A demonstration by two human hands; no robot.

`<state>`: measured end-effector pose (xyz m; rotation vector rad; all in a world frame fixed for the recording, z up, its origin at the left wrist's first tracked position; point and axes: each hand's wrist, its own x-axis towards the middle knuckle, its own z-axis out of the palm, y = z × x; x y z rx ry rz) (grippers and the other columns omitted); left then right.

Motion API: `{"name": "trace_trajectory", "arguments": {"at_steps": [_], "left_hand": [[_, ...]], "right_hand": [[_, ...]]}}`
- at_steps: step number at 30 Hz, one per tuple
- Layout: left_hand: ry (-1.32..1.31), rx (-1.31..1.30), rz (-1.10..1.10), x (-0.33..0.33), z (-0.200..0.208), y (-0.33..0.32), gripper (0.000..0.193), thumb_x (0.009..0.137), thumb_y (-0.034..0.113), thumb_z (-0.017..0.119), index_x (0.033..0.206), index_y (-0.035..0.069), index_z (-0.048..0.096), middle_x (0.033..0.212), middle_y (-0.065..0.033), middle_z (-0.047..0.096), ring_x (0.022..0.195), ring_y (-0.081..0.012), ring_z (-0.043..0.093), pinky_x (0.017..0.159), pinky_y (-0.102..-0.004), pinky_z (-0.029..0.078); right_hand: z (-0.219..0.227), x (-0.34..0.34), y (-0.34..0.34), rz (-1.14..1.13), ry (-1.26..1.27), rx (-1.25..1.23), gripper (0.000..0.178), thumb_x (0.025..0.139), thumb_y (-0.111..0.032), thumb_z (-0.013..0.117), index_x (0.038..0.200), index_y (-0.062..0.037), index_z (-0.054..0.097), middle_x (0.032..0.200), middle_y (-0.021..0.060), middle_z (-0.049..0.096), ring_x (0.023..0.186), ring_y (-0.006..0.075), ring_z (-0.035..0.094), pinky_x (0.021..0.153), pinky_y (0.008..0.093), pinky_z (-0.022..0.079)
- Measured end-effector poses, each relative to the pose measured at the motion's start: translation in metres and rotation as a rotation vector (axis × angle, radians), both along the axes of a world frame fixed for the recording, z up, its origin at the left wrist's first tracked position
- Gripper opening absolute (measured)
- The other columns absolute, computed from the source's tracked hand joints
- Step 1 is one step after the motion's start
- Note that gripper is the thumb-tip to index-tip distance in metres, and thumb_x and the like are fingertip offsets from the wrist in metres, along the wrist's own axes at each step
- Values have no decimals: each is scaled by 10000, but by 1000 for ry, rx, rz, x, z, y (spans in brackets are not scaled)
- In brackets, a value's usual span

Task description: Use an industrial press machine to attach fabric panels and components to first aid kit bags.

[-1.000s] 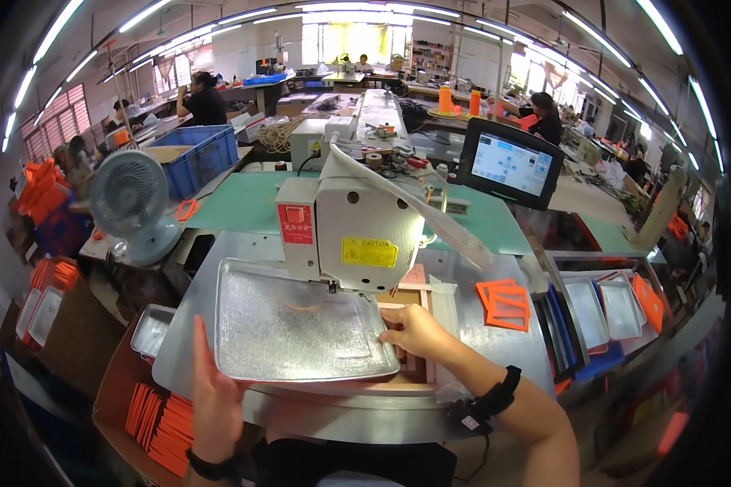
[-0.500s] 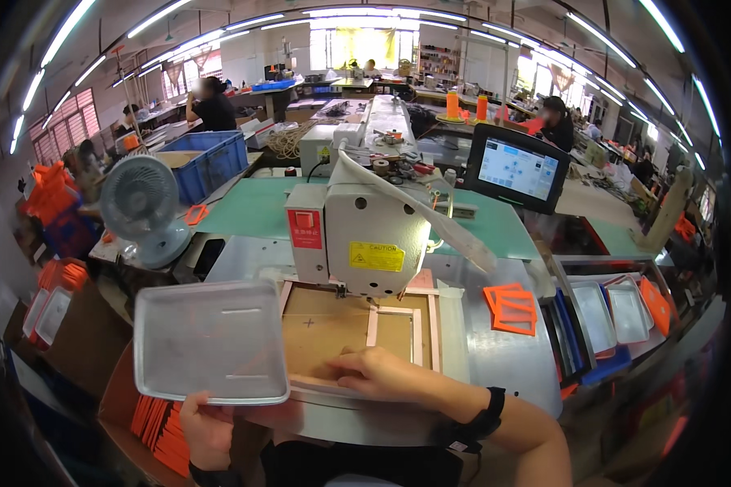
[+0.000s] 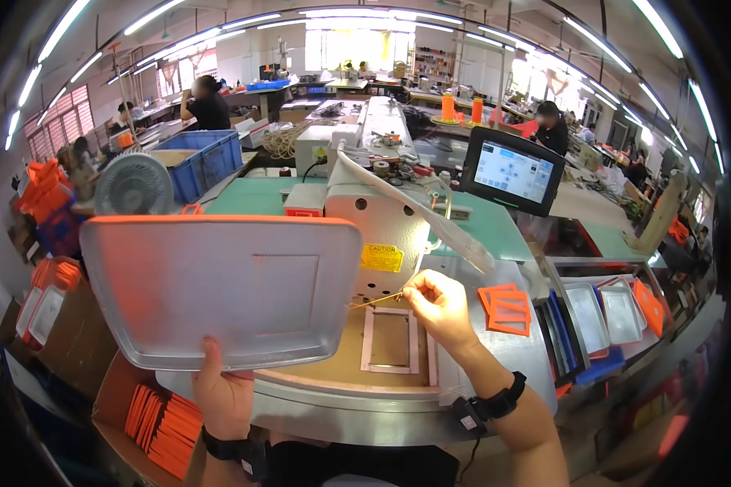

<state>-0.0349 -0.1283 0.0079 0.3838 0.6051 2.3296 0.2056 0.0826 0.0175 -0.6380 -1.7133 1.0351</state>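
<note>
A silver, rounded-corner tray-like plate (image 3: 223,288) with an orange upper edge is held raised and tilted toward the camera, in front of the left part of the white industrial sewing machine (image 3: 374,235). The left hand (image 3: 223,394) grips its lower edge from below, thumb over the near face, fingers closed behind it. The right hand (image 3: 440,304) hovers over the machine bed with thumb and forefinger pinched on a thin, yellowish thread or wire (image 3: 374,302) that runs leftward toward the needle area; the remaining fingers are loosely curled. Directly beneath this hand lies a brown bed plate bearing a pale rectangular frame (image 3: 390,341). To the right of the hand, a stack of orange square frames (image 3: 508,308) rests on the grey table surface (image 3: 520,365), and farther right stand several more silver trays (image 3: 605,312) on edge. A box of orange pieces (image 3: 162,418) sits at lower left, below the held plate. Behind the machine are a dark touchscreen panel (image 3: 512,172), a round fan (image 3: 134,185) and a blue crate (image 3: 203,158). Other workers sit at distant benches.
</note>
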Motion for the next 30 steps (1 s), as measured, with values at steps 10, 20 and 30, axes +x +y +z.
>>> {"name": "trace_trajectory", "arguments": {"at_steps": [10,20,30], "left_hand": [[-16,-89,-84,-37,-42,-30,444,951,203,647,1349,88,491,1303,-51,568,1214,-260,548,1031,-497,463],[37,-42,-15,-8,-22,-17,391,964,95,605,1337,87,491,1274,-70,556,1207,-264,541,1040,-502,462],[-6,-44,7,7,-18,7,338,978,47,566,1304,106,500,1274,-50,545,1217,-227,530,1057,-459,460]], "right_hand": [[3,-7,-64,282,-376,156,67,892,-15,640,945,9,672,854,54,664,719,140,652,648,274,522],[14,15,-41,-39,-243,207,35,854,12,680,877,-3,658,773,42,625,672,100,565,606,249,461],[-8,-7,-11,-152,-116,124,97,917,-16,623,821,-11,603,711,-55,535,625,13,446,563,181,365]]}}
